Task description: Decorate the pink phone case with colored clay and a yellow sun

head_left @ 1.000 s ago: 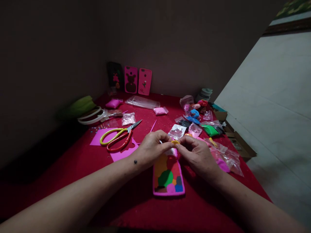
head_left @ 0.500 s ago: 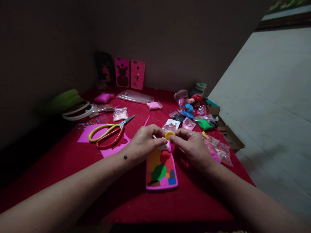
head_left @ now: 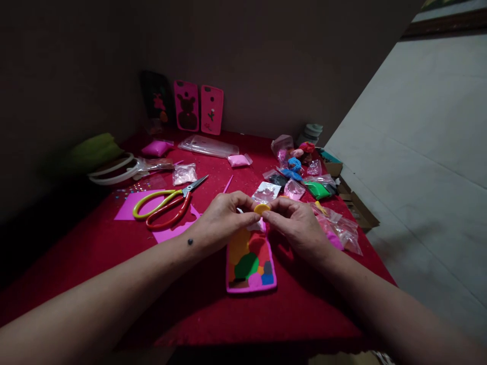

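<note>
A small flat piece of yellow clay (head_left: 262, 209) is pinched between both hands. My left hand (head_left: 227, 217) grips its left side with thumb and forefinger. On the other side, my right hand (head_left: 294, 223) holds it by thumb and fingertips. Below them on the red cloth lies a phone case (head_left: 246, 265) with a pink rim, its lower part covered in patches of orange, red, green, blue, grey, brown and pink. The upper end of the case is partly hidden by my hands, with some white showing there.
Scissors (head_left: 186, 190) with yellow and red handles lie on pink sheets (head_left: 129, 205) at left. Several bags of coloured clay, including a green one (head_left: 317, 189), crowd the right. Decorated cases (head_left: 186, 106) lean on the back wall; clear cases (head_left: 208, 146) lie before them.
The view has shifted slightly, so everything sits a little further left and higher. Both hands keep hold of the yellow clay, which now looks flatter to the camera.
</note>
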Motion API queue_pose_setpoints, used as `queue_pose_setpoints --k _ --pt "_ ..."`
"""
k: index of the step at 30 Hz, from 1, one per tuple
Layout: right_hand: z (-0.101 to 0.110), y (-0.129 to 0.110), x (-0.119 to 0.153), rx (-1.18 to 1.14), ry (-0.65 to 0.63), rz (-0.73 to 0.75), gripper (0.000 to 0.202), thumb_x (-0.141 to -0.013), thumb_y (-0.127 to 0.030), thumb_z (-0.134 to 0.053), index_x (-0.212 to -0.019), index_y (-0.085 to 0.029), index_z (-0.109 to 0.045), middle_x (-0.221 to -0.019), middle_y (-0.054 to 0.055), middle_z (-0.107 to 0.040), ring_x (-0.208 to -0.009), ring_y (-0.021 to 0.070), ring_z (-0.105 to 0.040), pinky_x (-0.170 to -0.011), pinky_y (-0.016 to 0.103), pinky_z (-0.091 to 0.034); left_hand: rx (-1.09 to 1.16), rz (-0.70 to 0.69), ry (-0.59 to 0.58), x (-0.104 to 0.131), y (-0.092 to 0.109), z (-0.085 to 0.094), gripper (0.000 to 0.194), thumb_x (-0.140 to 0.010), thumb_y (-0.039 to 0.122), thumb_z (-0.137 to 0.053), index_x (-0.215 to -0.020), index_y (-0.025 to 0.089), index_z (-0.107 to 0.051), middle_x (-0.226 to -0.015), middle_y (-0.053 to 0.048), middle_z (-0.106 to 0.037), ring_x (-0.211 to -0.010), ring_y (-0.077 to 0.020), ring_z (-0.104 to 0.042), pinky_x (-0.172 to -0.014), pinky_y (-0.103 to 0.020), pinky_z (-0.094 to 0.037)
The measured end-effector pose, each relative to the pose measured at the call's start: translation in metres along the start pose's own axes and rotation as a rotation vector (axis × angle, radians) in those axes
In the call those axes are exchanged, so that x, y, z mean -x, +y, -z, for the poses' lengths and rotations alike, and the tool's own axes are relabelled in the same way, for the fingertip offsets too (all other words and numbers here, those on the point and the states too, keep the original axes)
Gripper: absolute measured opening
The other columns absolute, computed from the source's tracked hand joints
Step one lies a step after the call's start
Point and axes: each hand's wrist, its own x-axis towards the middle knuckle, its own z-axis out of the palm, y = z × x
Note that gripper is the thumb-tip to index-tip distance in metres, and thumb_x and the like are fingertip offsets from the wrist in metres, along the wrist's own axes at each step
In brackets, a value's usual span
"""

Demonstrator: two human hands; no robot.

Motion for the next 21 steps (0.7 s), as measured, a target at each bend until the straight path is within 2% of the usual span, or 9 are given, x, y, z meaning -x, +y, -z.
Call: queue_pose_setpoints --k 5,10,14,18,21 --pt "-0.0001 -0.0011 0.0002 0.066 0.007 0.01 0.023 -0.072 -0.035 -0.072 -0.066 -0.017 -0.059 -0.06 -0.003 -0.054 -0.054 0.0085 -0.044 -0.051 0.023 -0.037 -0.039 -0.033 0.035 0.0009 0.0025 0.0001 0.022 -0.073 0.034 -0.067 -0.08 0.014 -0.066 -0.073 -0.002 -0.065 -0.066 -0.0138 -0.057 -0.059 -0.024 -0.042" --pt "0.0 -0.0004 0.0008 0.051 -0.023 -0.035 0.025 -0.072 -0.039 -0.072 -0.072 -0.017 -0.061 -0.062 -0.003 -0.056 -0.051 0.0095 -0.047 -0.047 0.023 -0.037 -0.054 -0.036 0.07 0.0007 0.0025 -0.0007 0.019 -0.075 0.032 -0.065 -0.079 0.013 -0.066 -0.071 -0.001 -0.064 -0.065 -0.0133 -0.056 -0.06 -0.025 -0.042" --pt "0.0002 0.0011 0.0 0.097 -0.004 0.015 0.023 -0.073 -0.037 -0.071 -0.069 -0.016 -0.061 -0.063 -0.001 -0.057 -0.056 0.0094 -0.046 -0.05 0.022 -0.036 -0.053 -0.051 0.066 0.002 0.0029 -0.0018 0.018 -0.075 0.031 -0.065 -0.079 0.014 -0.067 -0.071 -0.001 -0.066 -0.065 -0.0133 -0.058 -0.061 -0.025 -0.042" --pt "0.0004 0.0024 0.0 0.09 -0.008 0.002 0.023 -0.073 -0.036 -0.071 -0.069 -0.016 -0.061 -0.062 -0.002 -0.056 -0.055 0.0092 -0.046 -0.049 0.022 -0.036 0.035 -0.019 0.001 0.0024 0.0026 -0.0021 0.016 -0.073 0.027 -0.067 -0.083 0.015 -0.067 -0.074 -0.002 -0.07 -0.069 -0.0146 -0.062 -0.065 -0.026 -0.046" --pt "0.001 0.0019 0.0004 0.074 -0.003 0.008 0.022 -0.072 -0.035 -0.072 -0.069 -0.017 -0.061 -0.063 -0.001 -0.058 -0.056 0.0098 -0.048 -0.051 0.023 -0.038 -0.019 -0.033 0.029 0.0017 0.001 -0.0015 0.013 -0.075 0.027 -0.066 -0.077 0.014 -0.066 -0.07 -0.002 -0.067 -0.066 -0.0136 -0.061 -0.063 -0.025 -0.045"
